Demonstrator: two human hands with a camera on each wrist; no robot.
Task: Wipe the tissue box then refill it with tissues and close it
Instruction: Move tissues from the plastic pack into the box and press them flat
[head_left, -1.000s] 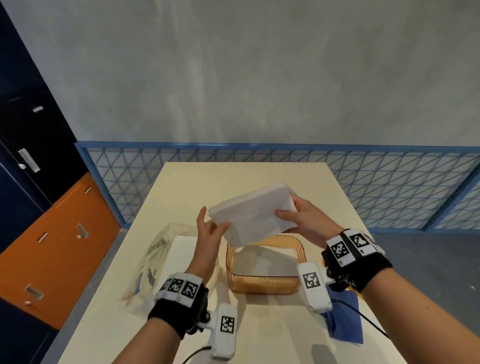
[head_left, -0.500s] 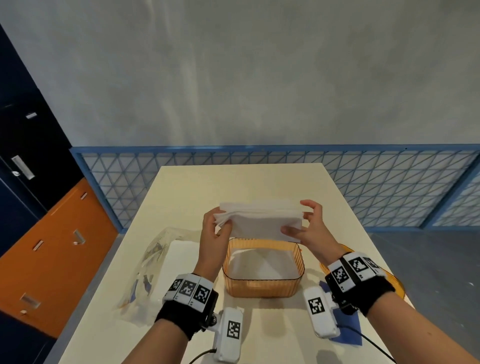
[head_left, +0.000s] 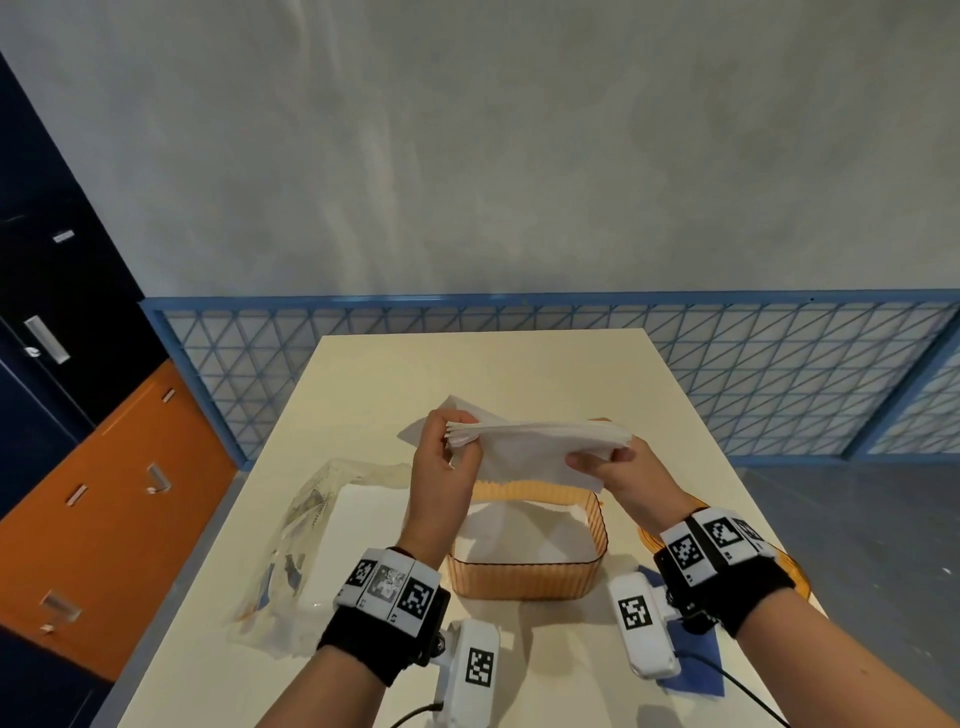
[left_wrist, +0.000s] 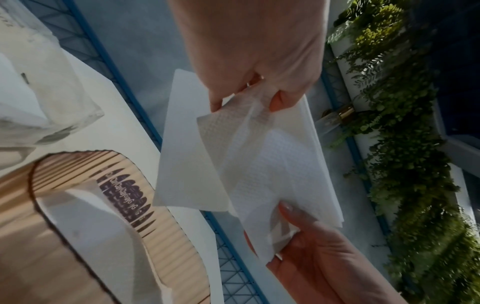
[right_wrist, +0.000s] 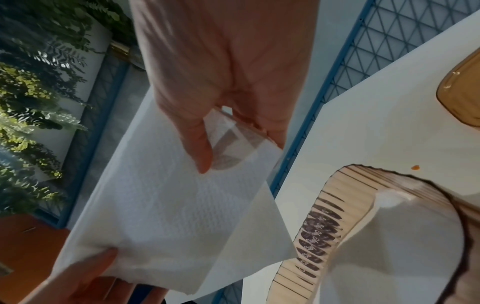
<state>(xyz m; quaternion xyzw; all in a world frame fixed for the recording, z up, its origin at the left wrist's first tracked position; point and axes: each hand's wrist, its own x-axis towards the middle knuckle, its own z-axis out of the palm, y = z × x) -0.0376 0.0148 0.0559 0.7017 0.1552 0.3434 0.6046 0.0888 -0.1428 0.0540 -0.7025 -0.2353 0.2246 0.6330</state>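
A stack of white tissues (head_left: 540, 439) hangs level in the air between both hands, above the open orange ribbed tissue box (head_left: 524, 579). My left hand (head_left: 460, 434) pinches the stack's left end and my right hand (head_left: 592, 457) pinches its right end. One loose sheet droops from the stack toward the box. White tissue lies inside the box. In the left wrist view the left hand (left_wrist: 245, 102) pinches the tissues (left_wrist: 259, 174) beside the box (left_wrist: 161, 226). The right wrist view has the right hand (right_wrist: 239, 152) gripping the tissues (right_wrist: 168, 205) near the box (right_wrist: 324, 236).
An orange lid (head_left: 789, 577) lies right of the box, partly behind my right wrist, and shows again in the right wrist view as the lid (right_wrist: 462, 92). A blue cloth (head_left: 696, 670) lies at the near right. A clear plastic tissue pack (head_left: 322, 535) sits at the left. The table's far half is bare.
The tissue stack has gone from tilted with its broad face showing to level and edge-on. Both hands have shifted to pinching its ends, and a sheet now droops below.
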